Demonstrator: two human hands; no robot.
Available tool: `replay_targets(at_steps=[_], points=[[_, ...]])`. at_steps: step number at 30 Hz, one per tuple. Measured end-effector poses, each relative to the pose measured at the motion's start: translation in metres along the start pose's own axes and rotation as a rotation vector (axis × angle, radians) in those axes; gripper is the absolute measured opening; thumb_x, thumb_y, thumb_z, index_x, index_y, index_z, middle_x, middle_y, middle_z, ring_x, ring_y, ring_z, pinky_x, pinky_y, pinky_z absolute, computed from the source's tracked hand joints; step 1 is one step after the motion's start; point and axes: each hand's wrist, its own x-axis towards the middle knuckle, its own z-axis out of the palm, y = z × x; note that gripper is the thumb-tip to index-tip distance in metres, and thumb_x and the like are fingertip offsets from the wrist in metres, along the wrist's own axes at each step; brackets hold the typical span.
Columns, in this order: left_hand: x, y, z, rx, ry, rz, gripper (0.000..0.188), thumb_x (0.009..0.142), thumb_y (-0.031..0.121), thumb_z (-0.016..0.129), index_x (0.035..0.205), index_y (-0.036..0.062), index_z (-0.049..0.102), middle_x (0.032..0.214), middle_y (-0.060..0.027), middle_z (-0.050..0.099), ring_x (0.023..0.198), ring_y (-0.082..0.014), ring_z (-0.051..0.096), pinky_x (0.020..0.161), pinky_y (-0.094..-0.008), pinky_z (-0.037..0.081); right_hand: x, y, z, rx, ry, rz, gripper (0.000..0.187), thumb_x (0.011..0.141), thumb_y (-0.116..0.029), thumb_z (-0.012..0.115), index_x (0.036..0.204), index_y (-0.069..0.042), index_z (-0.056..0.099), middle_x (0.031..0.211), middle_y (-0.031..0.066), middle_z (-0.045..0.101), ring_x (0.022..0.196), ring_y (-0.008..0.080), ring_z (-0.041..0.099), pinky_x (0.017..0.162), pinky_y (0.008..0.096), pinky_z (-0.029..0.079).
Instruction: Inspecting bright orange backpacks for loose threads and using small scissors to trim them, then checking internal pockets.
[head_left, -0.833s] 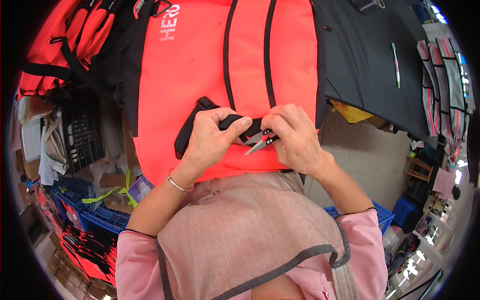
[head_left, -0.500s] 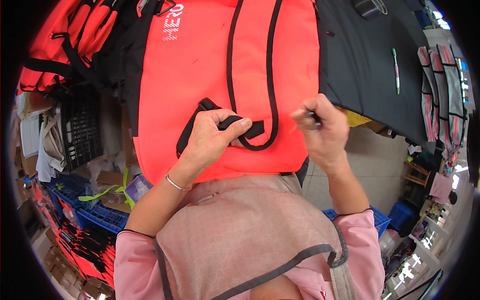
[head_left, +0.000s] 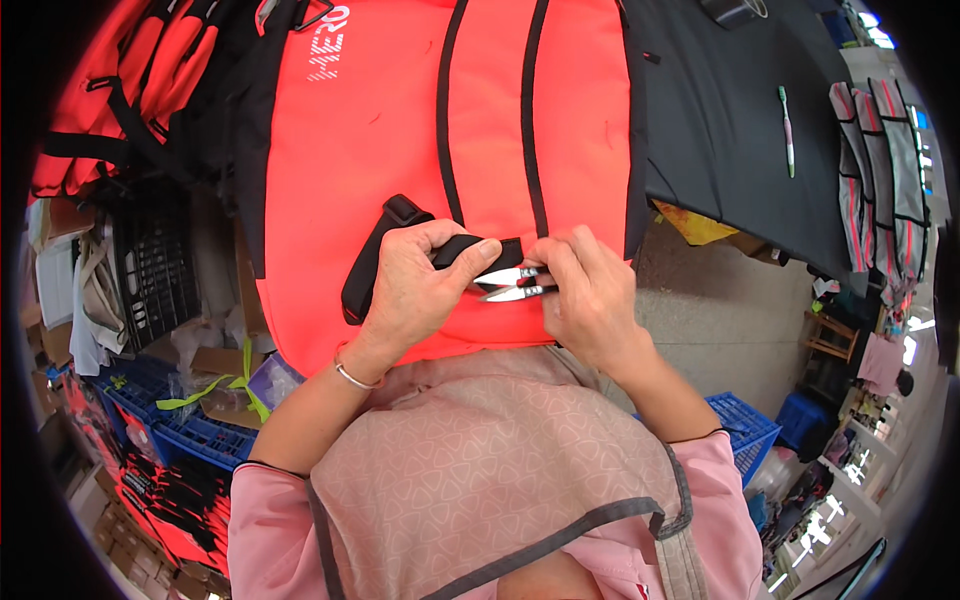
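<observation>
A bright coral backpack (head_left: 350, 180) with black edging lies in front of me, its padded shoulder strap (head_left: 490, 130) running down the middle. My left hand (head_left: 420, 285) pinches the end of a black webbing strap (head_left: 455, 252) between thumb and fingers. A black buckle (head_left: 403, 210) sits on that webbing, just beyond the hand. In my right hand (head_left: 590, 295) is a pair of thread snips (head_left: 515, 283), blades apart and pointing left. The blade tips reach close to my left thumb, below the webbing end; whether they touch any thread is too small to tell.
A black-covered table (head_left: 730, 130) to the right bears a toothbrush (head_left: 787, 130) and a round metal container (head_left: 735, 10). More coral bags (head_left: 120, 90) are piled at the far left. Blue crates (head_left: 205, 430) stand low at the left, another blue crate (head_left: 745, 435) at the right.
My right hand has swung left and slightly down, bringing the snips to the webbing end. My left hand keeps its pinch. The bag appears shifted slightly left in view.
</observation>
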Motion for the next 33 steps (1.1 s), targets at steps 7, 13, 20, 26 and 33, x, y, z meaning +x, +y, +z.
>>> replay_targets(at_steps=[7,13,20,26,33], points=[[0.008,-0.026,-0.005,0.128,0.050,0.023,0.021,0.087,0.013,0.074,0.077,-0.0037,0.068,0.063,-0.0014,0.060,0.057,-0.0057,0.056,0.052,-0.0232,0.044,-0.006,0.001,0.017,0.516,-0.180,0.275,0.020,0.076,0.009,0.063,0.092,-0.002,0.056,0.084,0.0130,0.052,0.071,0.0291,0.056,0.064,0.0364,0.046],[0.009,-0.027,-0.007,0.061,0.048,-0.021,0.022,0.087,0.015,0.075,0.077,-0.0038,0.068,0.064,-0.0019,0.061,0.058,-0.0062,0.058,0.053,-0.0235,0.046,-0.006,0.003,-0.017,0.592,-0.167,0.286,0.015,0.078,0.012,0.065,0.081,-0.002,0.060,0.079,0.0072,0.054,0.065,0.0154,0.051,0.057,0.0272,0.040],[0.009,-0.021,-0.005,0.035,0.015,-0.036,0.021,0.088,0.015,0.074,0.080,-0.0041,0.068,0.067,-0.0038,0.064,0.060,-0.0072,0.060,0.054,-0.0237,0.049,-0.001,0.012,-0.007,0.144,-0.044,-0.100,0.036,0.067,0.013,0.071,0.100,-0.001,0.069,0.092,0.0090,0.063,0.068,0.0194,0.064,0.058,0.0311,0.053],[0.010,-0.015,-0.008,-0.016,-0.019,-0.072,0.021,0.088,0.016,0.073,0.084,-0.0043,0.070,0.072,-0.0058,0.068,0.062,-0.0080,0.063,0.056,-0.0233,0.051,0.016,0.009,-0.010,-0.086,-0.171,-0.368,0.031,0.069,0.002,0.066,0.099,-0.003,0.070,0.092,0.0090,0.063,0.068,0.0179,0.066,0.050,0.0303,0.049],[0.013,-0.015,-0.014,-0.114,-0.077,-0.127,0.023,0.088,0.019,0.073,0.086,-0.0039,0.071,0.074,-0.0050,0.068,0.062,-0.0080,0.062,0.056,-0.0229,0.051,0.021,0.020,0.007,0.110,-0.095,-0.331,0.028,0.068,0.007,0.068,0.093,0.000,0.059,0.088,0.0095,0.063,0.067,0.0200,0.064,0.051,0.0301,0.048]])
